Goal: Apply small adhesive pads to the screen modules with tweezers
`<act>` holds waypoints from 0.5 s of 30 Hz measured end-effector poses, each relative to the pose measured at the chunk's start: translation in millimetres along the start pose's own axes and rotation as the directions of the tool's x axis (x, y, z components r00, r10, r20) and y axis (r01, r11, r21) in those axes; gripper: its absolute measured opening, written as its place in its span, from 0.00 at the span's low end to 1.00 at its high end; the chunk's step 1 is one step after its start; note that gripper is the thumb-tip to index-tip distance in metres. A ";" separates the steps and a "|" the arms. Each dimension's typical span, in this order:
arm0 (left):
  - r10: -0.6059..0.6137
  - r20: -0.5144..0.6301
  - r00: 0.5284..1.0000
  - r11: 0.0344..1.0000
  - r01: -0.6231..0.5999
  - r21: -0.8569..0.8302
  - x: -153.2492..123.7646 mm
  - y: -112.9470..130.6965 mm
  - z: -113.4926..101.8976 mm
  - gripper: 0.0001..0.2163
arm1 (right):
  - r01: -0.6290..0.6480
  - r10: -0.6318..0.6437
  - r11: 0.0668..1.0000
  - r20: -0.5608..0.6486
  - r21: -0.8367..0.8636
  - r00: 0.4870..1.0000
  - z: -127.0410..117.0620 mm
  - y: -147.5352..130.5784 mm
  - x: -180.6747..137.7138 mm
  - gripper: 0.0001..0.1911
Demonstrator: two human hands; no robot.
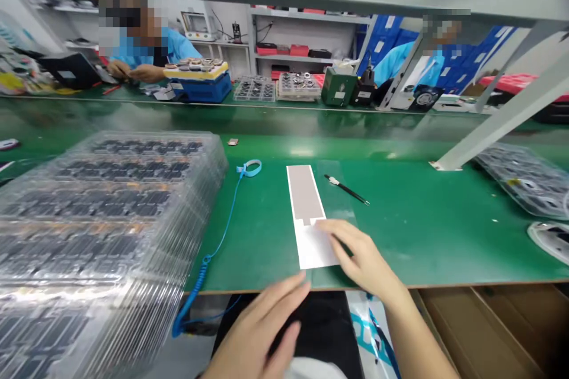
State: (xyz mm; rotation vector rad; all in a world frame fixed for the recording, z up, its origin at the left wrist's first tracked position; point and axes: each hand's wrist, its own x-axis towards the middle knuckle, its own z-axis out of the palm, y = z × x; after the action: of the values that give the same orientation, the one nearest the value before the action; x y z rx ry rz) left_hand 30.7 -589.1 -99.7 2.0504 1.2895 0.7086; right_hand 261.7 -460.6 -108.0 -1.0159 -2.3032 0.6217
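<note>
A white-bordered sheet (306,195) lies lengthwise on the green bench, its far part grey and its near part plain white. My right hand (362,251) reaches over its right side, index finger stretched to the step where grey meets white. Thumb and index are apart, and I see nothing between them. My left hand (269,323) is at the bench's front edge with fingers extended, fingertips close to the sheet's near edge. Black tweezers (349,190) rest beyond my right hand, near a clear film (333,174).
A tall stack of clear trays (178,213) with dark parts fills the left. A blue coiled wrist strap (204,266) hangs over the front edge. A slanted white post (498,112) and more trays (528,180) stand right. Two people in blue sit across the bench.
</note>
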 end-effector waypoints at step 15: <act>-0.308 -0.565 0.766 0.806 0.525 0.273 91.1 -51.1 -60.1 0.22 | -0.066 0.073 0.981 -0.031 0.181 0.997 -39.4 17.7 47.5 0.10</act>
State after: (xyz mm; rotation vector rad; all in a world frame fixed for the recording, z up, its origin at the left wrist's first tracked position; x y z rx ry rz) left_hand -7.2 -475.6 -86.0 1.8090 2.3028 0.8217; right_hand 269.0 -405.8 -75.5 -1.0165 -2.1424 0.8160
